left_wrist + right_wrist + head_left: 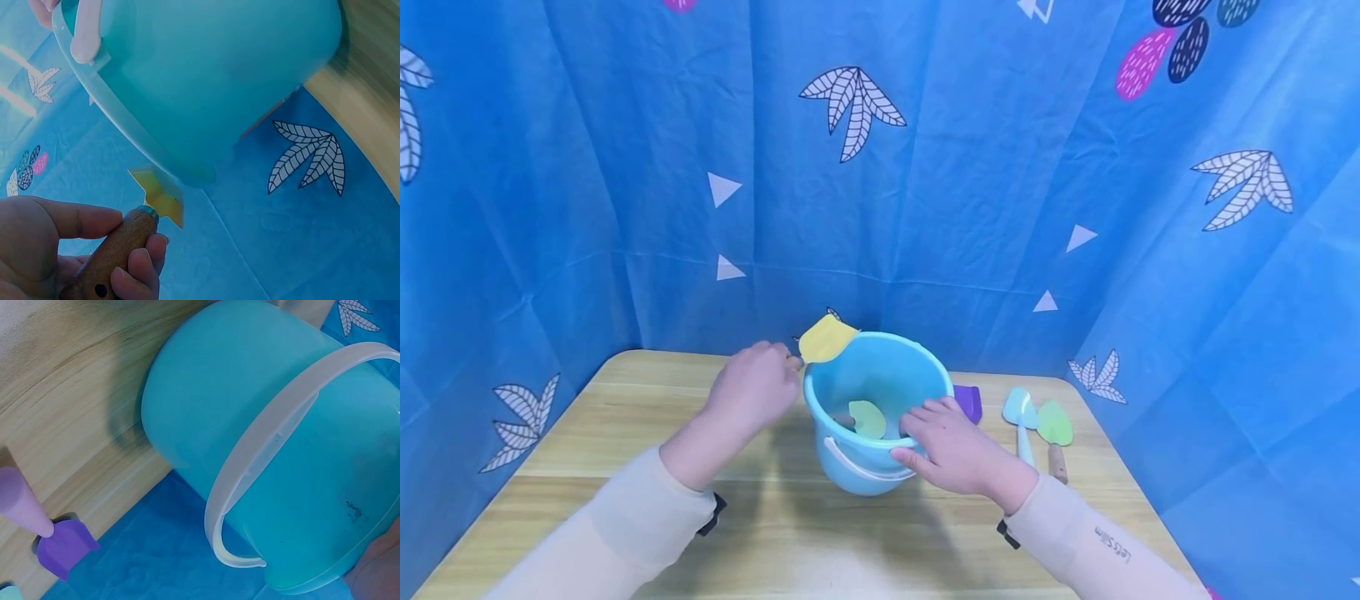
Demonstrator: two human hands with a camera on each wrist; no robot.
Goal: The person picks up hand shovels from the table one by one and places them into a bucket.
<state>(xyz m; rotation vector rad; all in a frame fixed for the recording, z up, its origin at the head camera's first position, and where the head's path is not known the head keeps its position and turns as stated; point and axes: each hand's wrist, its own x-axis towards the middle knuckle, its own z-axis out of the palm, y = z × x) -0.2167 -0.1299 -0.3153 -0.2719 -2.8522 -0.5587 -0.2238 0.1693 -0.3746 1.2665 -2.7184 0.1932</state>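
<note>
A light blue bucket [850, 471] with a white handle [861, 468] stands on the table. My left hand [758, 385] grips the wooden handle [119, 250] of a small yellow shovel [827, 338], whose blade is at the bucket's left rim. Over the near right rim, my right hand [951, 446] holds the bucket, thumb outside and fingers over the inside. Within the bucket lies a pale green shovel [868, 419] with a brownish handle. Only a small part of the right hand shows in the right wrist view.
Right of the bucket lie a purple shovel [968, 403] with a pink handle [24, 500], a light blue shovel [1020, 408] and a green shovel [1056, 423] with a wooden handle. A blue patterned curtain [985, 167] hangs around the wooden table [647, 400].
</note>
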